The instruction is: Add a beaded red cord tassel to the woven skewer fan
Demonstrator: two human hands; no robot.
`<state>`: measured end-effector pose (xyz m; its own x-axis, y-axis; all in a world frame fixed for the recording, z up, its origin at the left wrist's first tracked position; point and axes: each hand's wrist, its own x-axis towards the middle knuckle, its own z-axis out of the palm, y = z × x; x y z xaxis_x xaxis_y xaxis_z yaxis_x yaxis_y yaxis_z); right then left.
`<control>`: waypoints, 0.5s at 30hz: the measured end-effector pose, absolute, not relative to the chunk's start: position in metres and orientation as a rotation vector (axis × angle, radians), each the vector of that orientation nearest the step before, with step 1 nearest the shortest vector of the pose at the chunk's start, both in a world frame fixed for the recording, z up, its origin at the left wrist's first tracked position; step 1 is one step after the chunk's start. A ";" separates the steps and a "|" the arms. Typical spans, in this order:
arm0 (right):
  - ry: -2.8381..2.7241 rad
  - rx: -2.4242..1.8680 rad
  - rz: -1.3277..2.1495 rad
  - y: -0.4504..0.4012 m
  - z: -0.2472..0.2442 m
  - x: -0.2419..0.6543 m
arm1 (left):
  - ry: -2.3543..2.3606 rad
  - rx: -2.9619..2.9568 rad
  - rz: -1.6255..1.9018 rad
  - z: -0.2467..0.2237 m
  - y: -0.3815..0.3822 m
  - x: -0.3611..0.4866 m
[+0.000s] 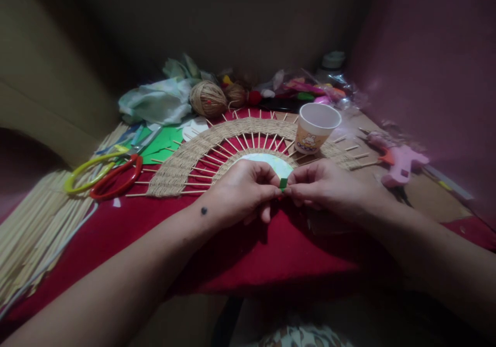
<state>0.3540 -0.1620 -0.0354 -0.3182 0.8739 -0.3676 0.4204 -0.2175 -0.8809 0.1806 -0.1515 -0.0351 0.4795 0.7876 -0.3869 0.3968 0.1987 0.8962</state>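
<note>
A small green strip, perhaps paper [283,183], is pinched between my two hands in the middle of the view. My left hand [248,189] closes thumb and forefinger on its left side. From the other side, my right hand [321,184] grips it with the fingertips. Something tiny and red shows just below the strip, too small to name. Behind the hands lies a half-round woven fan shape [170,177] of twine and thin sticks, with a pale centre piece [267,160]. A paper cup [310,135] with a rabbit print stands upright on its right part.
Scissors [116,176] with yellow and red handles lie left by green sheets [166,148] and many thin sticks [34,223]. A pink glue gun [403,163] rests on cardboard at right. Twine balls [208,99], cloth [155,101] and plastic bags line the back of the red-covered table [248,264].
</note>
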 end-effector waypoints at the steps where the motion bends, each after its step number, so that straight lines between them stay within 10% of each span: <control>1: -1.657 -1.533 1.541 -0.163 -0.035 0.354 | 1.112 1.409 0.375 -0.036 -0.151 0.180; 15: -1.705 -1.491 1.514 -0.162 -0.038 0.354 | 1.110 1.413 0.377 -0.035 -0.149 0.182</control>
<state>0.3542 -0.1618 -0.0384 -0.3411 0.8808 -0.3283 0.4304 -0.1642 -0.8876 0.1825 -0.1492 -0.0345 0.4857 0.7852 -0.3841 0.3887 0.1996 0.8995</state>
